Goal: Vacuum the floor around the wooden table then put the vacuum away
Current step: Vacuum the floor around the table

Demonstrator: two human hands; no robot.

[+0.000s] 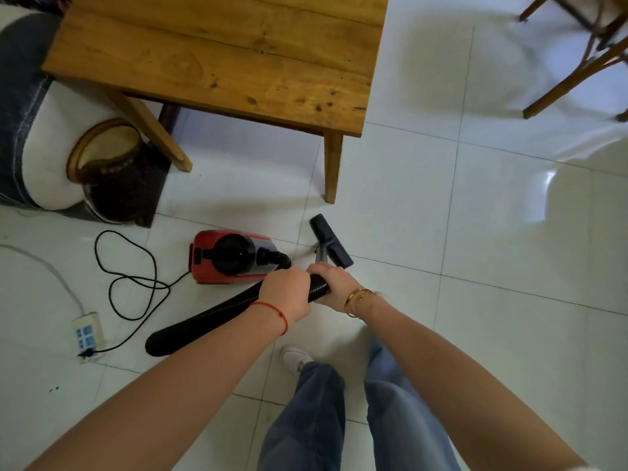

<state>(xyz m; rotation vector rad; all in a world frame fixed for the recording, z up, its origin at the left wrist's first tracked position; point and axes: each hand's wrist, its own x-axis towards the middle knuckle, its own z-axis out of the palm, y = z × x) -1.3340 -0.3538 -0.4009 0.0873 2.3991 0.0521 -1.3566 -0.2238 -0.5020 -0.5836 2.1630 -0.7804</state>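
A red and black canister vacuum (210, 263) sits on the white tiled floor (492, 253) just in front of the wooden table (217, 56). Its black ribbed hose (204, 321) loops down to the left and back up to my hands. My left hand (285, 294) grips the hose near its upper end. My right hand (334, 287) grips the handle end where the grey wand (321, 254) begins. The black floor nozzle (331, 241) rests on the tiles near the table's front right leg (331, 168).
The vacuum's black cord (136, 277) lies in loops on the floor and plugs into a white power strip (87, 333) at the left. A drum (108, 171) and a cushioned seat (37, 130) stand left of the table. Wooden chair legs (577, 73) are at the far right.
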